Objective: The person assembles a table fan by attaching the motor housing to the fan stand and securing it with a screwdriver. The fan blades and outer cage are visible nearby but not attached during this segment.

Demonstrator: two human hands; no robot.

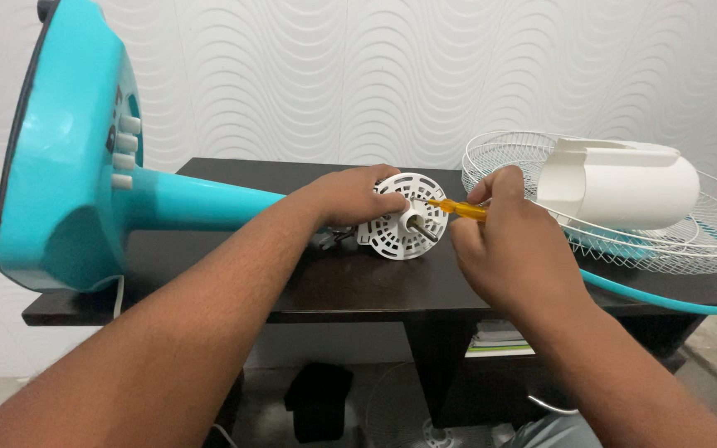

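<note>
At the left end of the bench (209,286) the turquoise fan base (60,158) lies tipped on its side, overhanging the bench's left edge, its stem (201,202) running right toward the middle. There the left hand (350,195) closes over the end of the stem and pins the white slotted motor plate (404,217), fingertips pressed on its upper rim. A bare metal shaft (421,228) sticks out of the plate's centre. Just right of it, the right hand (512,249) pinches an orange-handled screwdriver (460,209) between thumb and fingers, its tip at the plate's face beside the shaft. To work this well, I judge the left hand should keep the plate from turning while the driver sits square in the screw head, pushed in along its axis. At the right end of the bench, white wire grilles (707,236) lie stacked with a white motor cover (624,184) resting on them.
</note>
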